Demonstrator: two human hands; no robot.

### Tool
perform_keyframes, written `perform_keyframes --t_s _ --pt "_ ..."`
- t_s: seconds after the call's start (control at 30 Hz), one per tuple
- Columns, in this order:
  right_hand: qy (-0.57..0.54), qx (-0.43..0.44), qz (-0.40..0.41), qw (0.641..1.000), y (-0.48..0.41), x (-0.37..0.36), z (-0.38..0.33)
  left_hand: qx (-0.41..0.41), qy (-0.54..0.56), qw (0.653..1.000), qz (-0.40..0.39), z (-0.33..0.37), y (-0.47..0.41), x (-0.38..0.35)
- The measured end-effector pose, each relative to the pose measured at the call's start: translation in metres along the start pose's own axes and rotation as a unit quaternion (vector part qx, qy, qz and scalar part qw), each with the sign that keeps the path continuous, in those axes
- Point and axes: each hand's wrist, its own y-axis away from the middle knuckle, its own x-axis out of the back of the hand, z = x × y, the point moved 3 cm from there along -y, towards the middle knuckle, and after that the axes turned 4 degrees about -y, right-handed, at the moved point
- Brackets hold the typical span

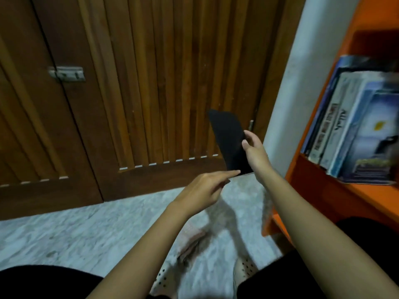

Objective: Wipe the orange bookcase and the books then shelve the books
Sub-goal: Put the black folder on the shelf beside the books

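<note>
A thin black book [228,141] is held up in front of the wooden door, tilted with its top leaning left. My right hand [255,151] grips its right edge. My left hand [205,189] reaches toward its lower corner, the index finger stretched out and touching or nearly touching it. The orange bookcase [319,184] stands at the right. On its shelf several books [356,128] lean to the left. A blurred cloth [267,210] hangs under my right forearm beside the bookcase's edge.
Dark brown wooden doors [133,83] with a metal latch [67,74] fill the back. A white wall pillar [302,83] stands between door and bookcase. The floor [64,234] is pale marble tile. My dark-clothed knees frame the bottom, with spotted footwear [244,266] between them.
</note>
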Motion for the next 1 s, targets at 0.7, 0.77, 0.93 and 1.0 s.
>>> perform_keyframes --t_s 0.7,0.77,0.93,1.0 --pt "-0.139 0.095 0.306 0.937 0.078 0.27 -0.024 -0.147 0.31 0.926 0.155 0.195 -0.2 -0.026" --pt "-0.175 0.085 0.341 0.919 0.076 0.284 -0.012 -0.133 0.328 0.916 0.189 0.192 -0.212 -0.031" --pt "-0.217 0.071 0.392 0.891 0.071 0.308 0.012 -0.047 0.253 0.944 0.205 0.159 -0.24 -0.063" --pt "-0.226 0.05 0.414 0.88 0.067 0.32 0.027 -0.005 0.219 0.961 0.169 0.148 -0.247 -0.082"
